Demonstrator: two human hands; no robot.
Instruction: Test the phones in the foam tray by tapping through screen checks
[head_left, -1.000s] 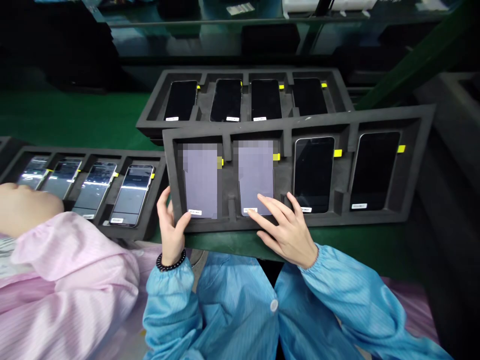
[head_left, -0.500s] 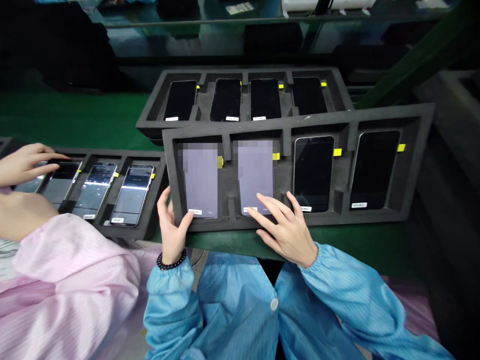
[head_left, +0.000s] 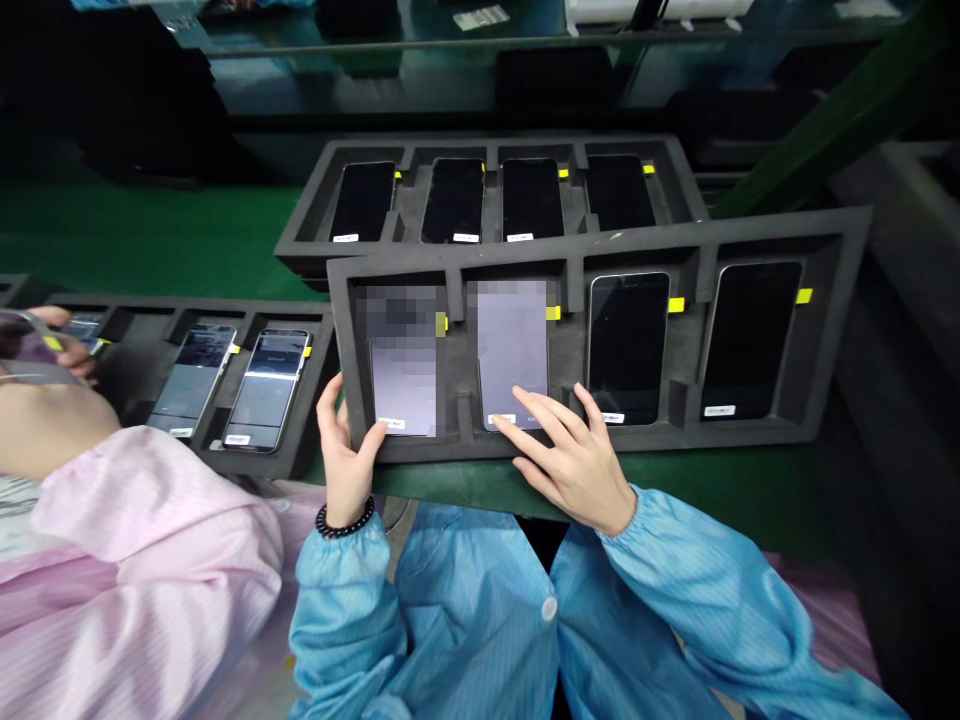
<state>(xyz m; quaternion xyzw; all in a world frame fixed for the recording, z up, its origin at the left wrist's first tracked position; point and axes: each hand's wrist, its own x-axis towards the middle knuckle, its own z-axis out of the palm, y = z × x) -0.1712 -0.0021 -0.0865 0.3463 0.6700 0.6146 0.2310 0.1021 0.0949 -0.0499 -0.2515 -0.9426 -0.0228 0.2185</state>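
Note:
A dark foam tray lies in front of me with several phones in its slots. The two left phones have lit screens; the two right ones are dark. My left hand grips the tray's near left corner, thumb resting by the first phone's lower edge. My right hand lies open, fingers spread, with its fingertips touching the bottom of the second lit phone.
A second foam tray with several dark phones sits behind on the green belt. To the left, a third tray holds lit phones; a person in a pink sleeve holds a phone lifted from it.
My hands have barely moved. The first phone's screen now shows a darker top part. The person on the left has lifted a phone out of the left tray.

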